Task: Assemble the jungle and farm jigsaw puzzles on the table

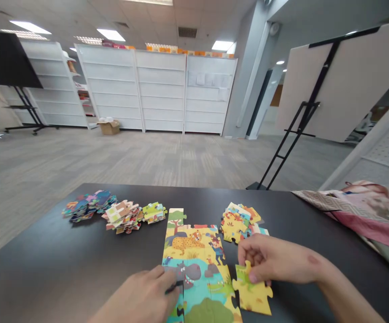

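A partly joined jigsaw puzzle (pixel 199 251) lies on the dark table, picturing a leopard, a hippo, a crocodile and blue water. My left hand (pixel 147 294) is at its lower left edge, thumb and index finger curled onto a left-edge piece beside the hippo; the other fingertips are hidden. A narrow dark slit shows at that edge. In my right hand (pixel 265 260), thumb and fingers pinch a yellow puzzle piece (pixel 255 296) with a green patch. That piece is close beside the puzzle's right edge, with a thin dark gap between them in places.
A pile of loose pieces (pixel 236 222) sits just beyond my right hand. To the left are a blue-purple pile (pixel 90 204), a reddish pile (pixel 123 216) and a small green stack (pixel 154 212). Patterned cloth (pixel 359 211) lies at the right; a board stand (pixel 288 134) is beyond the table (pixel 80 264).
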A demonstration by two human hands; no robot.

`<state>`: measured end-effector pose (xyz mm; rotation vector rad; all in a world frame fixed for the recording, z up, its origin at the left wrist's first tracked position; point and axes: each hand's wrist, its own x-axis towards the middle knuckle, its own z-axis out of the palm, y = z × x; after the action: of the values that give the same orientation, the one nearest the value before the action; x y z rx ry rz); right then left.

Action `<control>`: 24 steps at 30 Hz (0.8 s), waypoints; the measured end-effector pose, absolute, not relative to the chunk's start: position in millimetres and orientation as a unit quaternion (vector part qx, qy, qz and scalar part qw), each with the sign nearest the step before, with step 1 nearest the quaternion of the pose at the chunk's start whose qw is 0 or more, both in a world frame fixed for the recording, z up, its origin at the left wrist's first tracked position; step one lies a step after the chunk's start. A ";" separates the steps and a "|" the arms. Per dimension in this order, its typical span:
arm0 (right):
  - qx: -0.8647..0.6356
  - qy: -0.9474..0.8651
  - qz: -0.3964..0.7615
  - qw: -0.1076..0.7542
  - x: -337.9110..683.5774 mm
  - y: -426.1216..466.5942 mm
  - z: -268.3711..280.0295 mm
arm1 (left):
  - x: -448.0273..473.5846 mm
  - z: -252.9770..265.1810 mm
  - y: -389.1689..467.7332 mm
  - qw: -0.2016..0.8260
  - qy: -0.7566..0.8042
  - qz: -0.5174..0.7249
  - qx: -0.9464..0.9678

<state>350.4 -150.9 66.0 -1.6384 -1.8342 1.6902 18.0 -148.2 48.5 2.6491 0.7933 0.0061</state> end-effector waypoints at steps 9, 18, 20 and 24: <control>-0.556 -0.632 0.539 0.032 336.1 -154.7 52.7 | 16.1 31.8 -134.2 0.159 0.284 -0.027 0.945; -0.560 -0.670 0.487 0.017 332.6 -156.5 57.6 | 18.1 60.5 -141.2 0.175 0.288 -0.039 0.941; -0.560 -0.676 0.479 0.018 333.1 -156.6 57.0 | 18.8 66.1 -143.9 0.176 0.288 -0.037 0.941; -0.555 -0.684 0.473 0.014 334.4 -156.1 54.6 | 18.2 67.0 -144.6 0.188 0.286 -0.033 0.939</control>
<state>334.4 -156.1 54.6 -1.7301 -2.1291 1.4741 18.2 -144.6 67.0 2.6420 0.8053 -0.0920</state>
